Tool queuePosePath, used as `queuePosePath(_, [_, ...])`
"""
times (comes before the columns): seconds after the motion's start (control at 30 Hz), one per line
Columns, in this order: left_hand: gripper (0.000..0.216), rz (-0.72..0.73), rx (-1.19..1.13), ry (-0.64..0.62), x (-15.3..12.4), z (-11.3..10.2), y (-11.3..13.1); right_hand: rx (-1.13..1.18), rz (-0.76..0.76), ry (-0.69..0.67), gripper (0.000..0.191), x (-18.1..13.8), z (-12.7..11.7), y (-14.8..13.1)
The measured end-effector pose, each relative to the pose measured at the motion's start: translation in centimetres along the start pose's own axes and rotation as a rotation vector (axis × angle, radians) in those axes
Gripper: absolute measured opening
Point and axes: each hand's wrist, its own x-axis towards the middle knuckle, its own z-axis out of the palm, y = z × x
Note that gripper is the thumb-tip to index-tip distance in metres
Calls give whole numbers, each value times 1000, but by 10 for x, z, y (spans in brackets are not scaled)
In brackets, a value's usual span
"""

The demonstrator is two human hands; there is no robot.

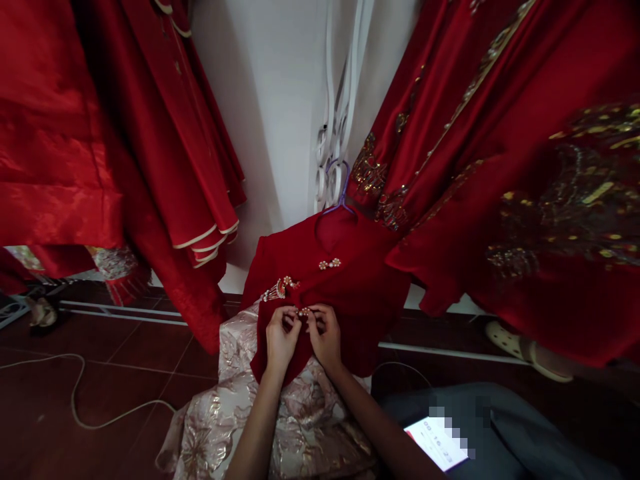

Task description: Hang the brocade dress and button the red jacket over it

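A short red jacket (360, 287) hangs in front of me on a purple hanger (344, 193). My left hand (284, 337) and my right hand (324, 333) meet at its lower front, fingers pinched on either side of a beaded clasp (303, 312) with pearl-like beads. Whether the clasp is fastened cannot be made out. Higher up the front sits a similar beaded clasp (330, 264). To the left, a brooch with dangling beads (278, 289) is attached to the jacket. Below and behind the jacket spreads a pale pink-gold brocade fabric (240, 407).
Red garments (165, 133) hang at the left, and red gowns with gold sequins (565, 220) at the right. A lit phone (437, 443) showing a timer lies on a grey-clad leg (505, 427). A white cable (75, 393) crosses the tiled floor. A pale clog (505, 337) stands at right.
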Motion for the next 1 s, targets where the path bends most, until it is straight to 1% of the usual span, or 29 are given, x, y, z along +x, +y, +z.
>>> queuePosePath(0.07, [26,-1,-31,104,-2,-1,2,-12,-34,97,15,-1,-2,2])
queuePosePath(0.13, [25,2,-39,195,-3,-2,3,-28,-67,168,13,-2,-4,3])
queuePosePath(0.2, [19,19,-13,219,-5,-3,5,-41,-66,190,13,-3,-5,4])
queuePosePath(0.3, [14,58,47,163,-5,-4,7,-41,16,142,14,-3,-5,2])
queuePosePath(0.4, [17,89,103,107,-6,-3,8,-19,83,78,19,-2,-4,-1])
queuePosePath(0.53, [19,132,237,3,-7,-1,9,0,83,48,25,-1,-3,1])
queuePosePath(0.6, [19,152,298,-25,-8,0,9,-8,81,54,24,-1,-3,3])
queuePosePath(0.73, [14,153,317,-30,-8,1,8,-3,80,63,22,0,-2,8])
queuePosePath(1.0, [12,130,208,-26,-7,-2,6,-60,13,59,15,1,-2,8])
